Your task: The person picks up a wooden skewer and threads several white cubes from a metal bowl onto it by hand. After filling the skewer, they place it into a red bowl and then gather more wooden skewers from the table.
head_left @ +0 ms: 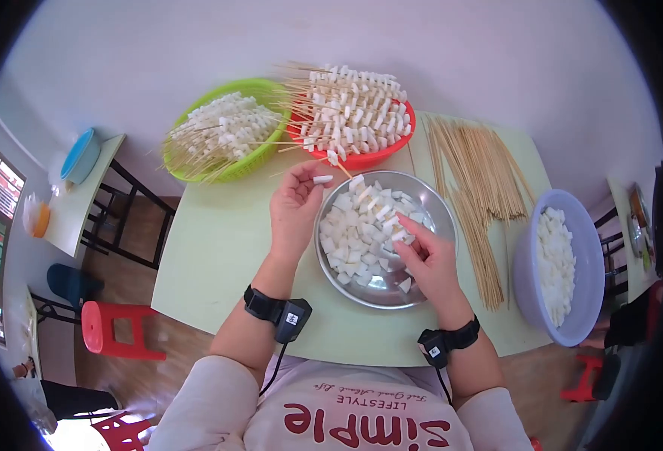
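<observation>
My left hand (296, 204) pinches a small white food piece (322, 180) between thumb and fingertips, left of the basin's far rim. My right hand (431, 264) closes round the near end of a skewer (376, 204) threaded with several white chunks, its bare tip pointing away from me. The skewer slants over a round metal basin (446, 233) holding loose white cut pieces (346, 239). Fingers of my right hand hide the skewer's near end.
Behind the basin, a red basket (373, 160) and a green basket (258, 159) hold filled skewers. Bare bamboo sticks (489, 169) lie on the table (219, 255) at right. Beside them, a lavender tub (588, 263) contains more white pieces. A red stool (110, 329) stands at left.
</observation>
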### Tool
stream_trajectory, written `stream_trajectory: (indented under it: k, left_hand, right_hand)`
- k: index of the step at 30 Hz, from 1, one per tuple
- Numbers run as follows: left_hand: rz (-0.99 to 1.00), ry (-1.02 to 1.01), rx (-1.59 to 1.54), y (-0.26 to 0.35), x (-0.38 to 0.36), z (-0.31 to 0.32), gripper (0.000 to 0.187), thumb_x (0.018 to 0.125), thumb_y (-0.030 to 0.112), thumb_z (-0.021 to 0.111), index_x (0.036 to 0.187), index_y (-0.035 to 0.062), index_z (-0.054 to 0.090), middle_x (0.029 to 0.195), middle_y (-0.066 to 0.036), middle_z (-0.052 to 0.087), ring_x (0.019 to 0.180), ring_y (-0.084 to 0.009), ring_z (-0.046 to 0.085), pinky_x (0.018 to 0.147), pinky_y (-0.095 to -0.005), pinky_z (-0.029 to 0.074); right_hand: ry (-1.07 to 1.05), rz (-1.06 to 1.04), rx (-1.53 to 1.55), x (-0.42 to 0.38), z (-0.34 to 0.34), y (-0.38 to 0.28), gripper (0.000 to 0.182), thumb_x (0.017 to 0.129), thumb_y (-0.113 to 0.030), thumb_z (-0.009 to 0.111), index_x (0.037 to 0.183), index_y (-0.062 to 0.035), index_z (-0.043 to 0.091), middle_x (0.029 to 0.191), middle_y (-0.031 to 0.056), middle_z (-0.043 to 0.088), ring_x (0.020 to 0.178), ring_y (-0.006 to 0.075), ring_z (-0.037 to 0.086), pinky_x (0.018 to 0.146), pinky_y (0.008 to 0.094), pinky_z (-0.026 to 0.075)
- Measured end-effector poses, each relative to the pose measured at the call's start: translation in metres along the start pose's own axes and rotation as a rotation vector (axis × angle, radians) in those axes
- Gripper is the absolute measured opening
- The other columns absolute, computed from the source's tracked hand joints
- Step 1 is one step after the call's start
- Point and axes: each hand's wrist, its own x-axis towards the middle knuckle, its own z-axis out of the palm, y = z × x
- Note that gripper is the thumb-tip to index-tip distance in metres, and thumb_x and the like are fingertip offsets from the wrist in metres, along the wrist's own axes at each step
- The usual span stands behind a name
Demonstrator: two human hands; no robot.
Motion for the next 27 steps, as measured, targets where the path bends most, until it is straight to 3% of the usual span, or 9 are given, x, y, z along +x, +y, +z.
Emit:
stream_trajectory:
  k: [2,8,13,17,19,27]
  left_hand:
    - [0.073,0.063,0.007,-0.001,0.004,-0.006,0.019,0.092,-0.004,0.056,0.110,-0.0034,0.057,0.101,-0.008,0.063,0.095,-0.0159,0.064,0.086,-0.0258,0.049]
    - [0.017,0.097,0.146,-0.002,0.008,-0.019,0.018,0.093,-0.001,0.057,0.110,-0.0032,0.058,0.104,-0.008,0.062,0.094,-0.0135,0.062,0.087,-0.0250,0.049]
    - [0.263,0.124,0.291,-0.009,0.010,-0.021,0.022,0.094,-0.002,0.054,0.115,-0.0031,0.058,0.101,-0.002,0.056,0.092,-0.0099,0.057,0.087,-0.0224,0.047]
    - [0.228,0.097,0.170,-0.007,0.009,-0.016,0.018,0.092,-0.004,0.055,0.109,-0.0023,0.058,0.100,-0.002,0.053,0.090,-0.0096,0.057,0.085,-0.0216,0.047]
    - [0.219,0.152,0.065,-0.008,0.009,-0.014,0.013,0.087,-0.005,0.061,0.099,0.0001,0.058,0.095,0.000,0.052,0.084,-0.0075,0.051,0.077,-0.0197,0.044]
    - [0.197,0.140,0.190,-0.009,0.008,-0.020,0.014,0.088,-0.004,0.061,0.100,0.0014,0.056,0.094,-0.003,0.060,0.087,-0.0101,0.060,0.080,-0.0225,0.048]
  right_hand:
    - [-0.021,-0.022,0.017,-0.001,0.002,0.003,0.044,0.085,-0.008,0.068,0.128,-0.0131,0.061,0.056,-0.0031,0.044,0.052,0.0045,0.039,0.050,0.0221,0.036]
    - [-0.054,-0.063,0.020,-0.002,0.002,0.001,0.044,0.084,-0.007,0.068,0.127,-0.0142,0.062,0.057,-0.0028,0.044,0.051,0.0049,0.039,0.050,0.0223,0.037]
    - [-0.070,-0.064,-0.015,-0.002,0.001,0.000,0.044,0.085,-0.008,0.068,0.127,-0.0149,0.062,0.057,-0.0024,0.045,0.051,0.0049,0.040,0.050,0.0221,0.038]
    - [-0.072,-0.059,-0.002,-0.002,0.002,-0.003,0.044,0.085,-0.008,0.069,0.127,-0.0149,0.062,0.057,-0.0018,0.046,0.051,0.0050,0.040,0.050,0.0224,0.038]
    - [-0.070,-0.062,-0.014,-0.002,0.002,-0.004,0.044,0.085,-0.008,0.069,0.127,-0.0148,0.062,0.057,-0.0017,0.046,0.051,0.0050,0.041,0.050,0.0225,0.038]
    - [-0.041,-0.082,-0.015,-0.002,0.002,0.001,0.045,0.084,-0.008,0.069,0.128,-0.0152,0.061,0.057,-0.0023,0.043,0.052,0.0057,0.038,0.051,0.0226,0.037]
